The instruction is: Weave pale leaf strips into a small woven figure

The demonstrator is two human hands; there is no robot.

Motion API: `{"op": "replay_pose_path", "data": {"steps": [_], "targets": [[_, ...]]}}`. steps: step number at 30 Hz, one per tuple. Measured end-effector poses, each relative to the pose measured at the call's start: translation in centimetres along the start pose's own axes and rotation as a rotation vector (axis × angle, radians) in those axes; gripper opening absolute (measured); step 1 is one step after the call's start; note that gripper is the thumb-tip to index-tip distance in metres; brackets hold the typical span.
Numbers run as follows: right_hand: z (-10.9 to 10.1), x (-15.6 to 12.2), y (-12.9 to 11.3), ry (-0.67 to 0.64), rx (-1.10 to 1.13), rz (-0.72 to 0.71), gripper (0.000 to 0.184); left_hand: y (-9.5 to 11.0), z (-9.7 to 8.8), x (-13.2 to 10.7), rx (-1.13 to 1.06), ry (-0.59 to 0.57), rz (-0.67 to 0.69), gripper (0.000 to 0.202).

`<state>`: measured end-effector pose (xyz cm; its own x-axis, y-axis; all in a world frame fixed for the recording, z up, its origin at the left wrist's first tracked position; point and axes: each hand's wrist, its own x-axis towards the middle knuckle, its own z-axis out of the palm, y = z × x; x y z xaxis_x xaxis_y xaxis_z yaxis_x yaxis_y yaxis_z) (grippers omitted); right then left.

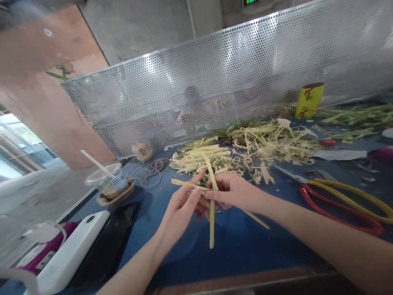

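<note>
Working at a remove, I am holding a long pale strip [212,223] nearly upright over the blue counter [181,262]. The fingers of my right hand [231,189] are clamping on it at its middle, where a thinner strip [181,182] is crossing it. My left hand [179,203] is pinching that thinner strip between thumb and fingers, just beside the crossing, with its end sticking out to the left. Another straight piece [258,220] is showing below my right wrist; I cannot tell whether it is belonging to the same strip.

Right behind my hands, a pile of pale strips [199,157] is lying on the counter, and a looser heap of dry husks [273,141] is spreading beyond it to the right. Scissors [303,180] with red and yellow handles are lying near my right forearm. On the left, a lidded cup [115,184] with a straw is sitting in a brown tray [118,197], and some twine [153,170] is lying loosely coiled just beside it.
</note>
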<state>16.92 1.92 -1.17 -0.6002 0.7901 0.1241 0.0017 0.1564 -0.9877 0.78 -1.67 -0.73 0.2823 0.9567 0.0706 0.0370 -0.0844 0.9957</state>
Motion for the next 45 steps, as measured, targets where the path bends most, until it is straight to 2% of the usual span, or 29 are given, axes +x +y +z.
{"op": "replay_pose_path", "data": {"steps": [4,8,12,15,19,24,27,30,32,37,42,45], "targets": [[0.6,-0.2,-0.2,0.023,-0.032,-0.057,0.024,0.1,0.1,0.2,0.060,0.101,0.016,0.049],[0.9,-0.1,-0.2,0.084,0.004,-0.131,0.017,0.4,0.6,0.0,-0.026,0.177,0.073,0.052],[0.8,0.2,0.4,0.098,-0.016,-0.165,0.022,0.3,0.6,0.0,-0.054,0.237,0.061,0.048],[0.6,0.3,0.6,0.125,-0.050,-0.160,0.022,0.0,0.5,0.4,-0.110,0.184,0.011,0.045],[0.6,0.3,0.0,0.215,-0.026,-0.144,0.032,-0.1,0.6,0.7,-0.190,0.111,-0.004,0.040],[0.7,0.2,-0.3,0.337,0.082,-0.224,0.022,-0.2,1.0,0.4,-0.222,0.052,0.017,0.037],[0.9,0.2,0.0,0.285,0.127,-0.277,0.017,-0.3,1.2,0.3,-0.149,0.040,0.014,0.034],[0.9,0.1,-0.1,0.101,0.290,-0.193,0.021,-0.3,1.5,0.4,-0.114,0.021,-0.007,0.036],[0.9,0.0,-0.2,0.040,0.354,-0.130,0.028,-0.2,1.6,0.4,-0.170,0.002,-0.045,0.032],[0.8,-0.1,-0.6,0.318,0.206,-0.222,0.025,-0.1,1.7,0.4,-0.311,-0.039,-0.120,0.023],[0.9,-0.2,-0.3,0.393,0.208,-0.221,0.015,-0.5,1.6,0.1,-0.283,-0.042,-0.112,0.020],[0.6,-0.1,-0.1,0.405,0.158,-0.219,0.016,-0.7,1.6,-0.1,-0.239,-0.049,-0.117,0.021]]}}
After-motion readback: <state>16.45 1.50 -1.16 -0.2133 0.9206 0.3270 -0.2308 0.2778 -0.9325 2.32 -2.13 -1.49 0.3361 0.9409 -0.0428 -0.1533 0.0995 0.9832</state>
